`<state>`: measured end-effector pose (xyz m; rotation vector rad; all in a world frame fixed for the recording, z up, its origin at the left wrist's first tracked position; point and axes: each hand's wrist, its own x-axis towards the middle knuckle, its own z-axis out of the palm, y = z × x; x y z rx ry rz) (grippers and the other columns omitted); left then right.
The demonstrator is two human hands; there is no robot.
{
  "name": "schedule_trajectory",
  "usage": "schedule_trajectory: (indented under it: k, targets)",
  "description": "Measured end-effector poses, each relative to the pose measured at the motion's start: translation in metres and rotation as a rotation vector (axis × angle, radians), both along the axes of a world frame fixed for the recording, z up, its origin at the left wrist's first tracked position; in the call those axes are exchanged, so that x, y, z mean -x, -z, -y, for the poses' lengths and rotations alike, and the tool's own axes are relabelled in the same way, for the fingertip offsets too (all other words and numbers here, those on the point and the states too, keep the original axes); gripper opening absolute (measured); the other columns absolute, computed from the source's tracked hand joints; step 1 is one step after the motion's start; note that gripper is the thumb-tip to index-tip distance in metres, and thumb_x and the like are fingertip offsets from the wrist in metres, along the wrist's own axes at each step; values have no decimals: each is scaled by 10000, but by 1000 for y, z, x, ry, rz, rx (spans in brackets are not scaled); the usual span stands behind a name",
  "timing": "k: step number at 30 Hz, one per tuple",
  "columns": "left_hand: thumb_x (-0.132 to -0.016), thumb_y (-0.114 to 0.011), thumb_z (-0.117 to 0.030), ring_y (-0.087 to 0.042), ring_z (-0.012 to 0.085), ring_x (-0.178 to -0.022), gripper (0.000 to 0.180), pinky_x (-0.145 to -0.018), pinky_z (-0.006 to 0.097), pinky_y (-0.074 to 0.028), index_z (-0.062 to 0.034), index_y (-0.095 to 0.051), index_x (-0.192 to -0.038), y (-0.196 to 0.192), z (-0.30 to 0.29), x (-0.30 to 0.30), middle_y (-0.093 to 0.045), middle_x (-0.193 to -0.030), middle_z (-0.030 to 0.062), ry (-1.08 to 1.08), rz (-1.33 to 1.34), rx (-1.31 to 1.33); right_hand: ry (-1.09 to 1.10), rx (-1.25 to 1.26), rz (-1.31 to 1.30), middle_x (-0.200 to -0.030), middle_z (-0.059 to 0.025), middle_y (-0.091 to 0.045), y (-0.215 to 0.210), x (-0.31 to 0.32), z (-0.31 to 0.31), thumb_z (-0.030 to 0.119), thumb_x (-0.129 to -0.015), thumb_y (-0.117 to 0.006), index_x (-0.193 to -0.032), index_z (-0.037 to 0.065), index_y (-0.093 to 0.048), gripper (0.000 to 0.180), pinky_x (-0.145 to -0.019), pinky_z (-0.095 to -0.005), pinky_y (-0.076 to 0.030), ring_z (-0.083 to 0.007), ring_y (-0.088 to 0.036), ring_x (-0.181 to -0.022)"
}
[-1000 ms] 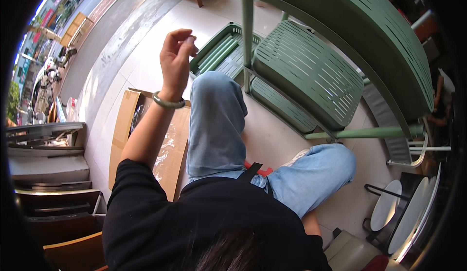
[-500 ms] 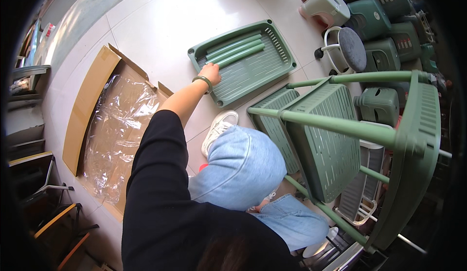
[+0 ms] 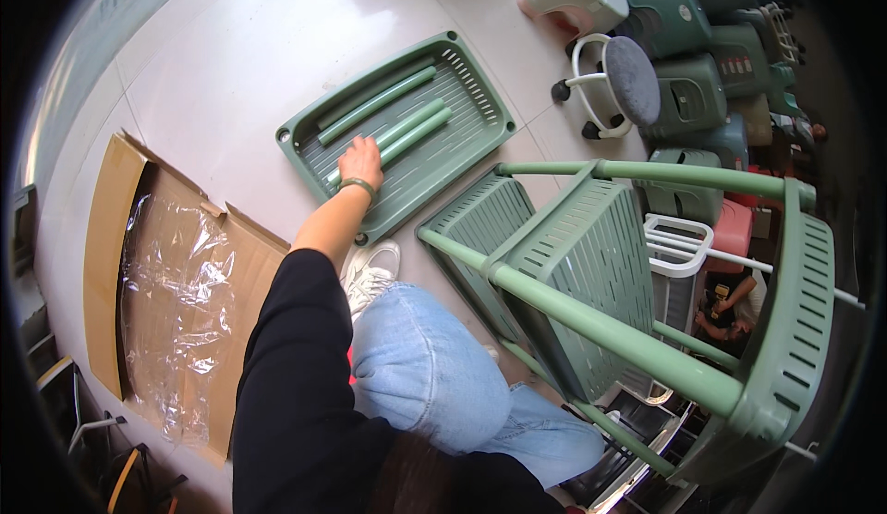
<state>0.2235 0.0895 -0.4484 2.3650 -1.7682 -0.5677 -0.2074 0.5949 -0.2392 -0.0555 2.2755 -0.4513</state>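
My left hand [image 3: 361,162], with a bracelet at the wrist, reaches into a green slotted plastic tray [image 3: 434,168] on the floor. Its fingers close over the near-left part of two green tubes [image 3: 412,132] lying side by side. Across a small gap, two more green tubes [image 3: 379,103] lie along the tray's far side. The fingertips are partly hidden by the hand's back. My right hand is out of view.
A partly assembled green rack [image 3: 591,283] lies on its side at my right. At left is an opened cardboard box [image 3: 115,265] with clear plastic wrap [image 3: 180,302]. Several plastic stools [image 3: 684,98] and a grey round stool on castors [image 3: 631,80] stand at upper right.
The tubes, bunched closer together before, now lie as two pairs with a gap between. My left hand has shifted along with the near pair. The whole view has turned slightly.
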Motion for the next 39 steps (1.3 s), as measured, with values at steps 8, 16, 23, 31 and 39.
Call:
schedule_trajectory:
  k: [8,16,23,31,39]
  targets:
    - [-699,-627,-46,-612,188,-833,538,-802,346,-522,19,-514,-1221,-176,-47,11,-607,-943,84,-180,-1836,68,342,372,26,-729,-26,-524,11,19,-30,390,-859,-717,-983,124,-542,342,-526,-385,-429,-172,-491,-561]
    - [-918,-674,-264,-607,208,-1061,491,-948,375,-502,17,-513,-1287,-488,53,37,-623,-1179,151,669,-1850,383,782,949,114,-666,6,-505,-62,84,-78,391,-878,-708,-964,138,-529,322,-472,-367,-416,-143,-469,-480]
    - [-777,-811,-277,-624,109,-772,327,-707,299,-508,-37,-691,-965,-632,133,138,-682,-858,29,880,-1368,870,510,1501,-542,-594,52,-383,-237,50,-60,287,-1007,-550,-947,151,-493,159,-374,-217,-279,-62,-323,-414]
    - [-703,-813,-329,-650,154,-736,384,-705,316,-538,-80,-705,-974,-645,147,211,-685,-835,57,966,-1258,634,364,1499,-634,-628,50,-394,-411,37,-15,122,-962,-599,-885,81,-492,138,-337,-198,-223,-23,-265,-404]
    - [-727,-785,-312,-628,176,-792,403,-744,327,-498,-45,-688,-1013,-649,151,215,-679,-847,76,1119,-1081,788,201,1570,-755,-652,37,-387,-463,-14,47,122,-1005,-536,-1157,43,-510,173,-311,-176,-250,-17,-302,-390]
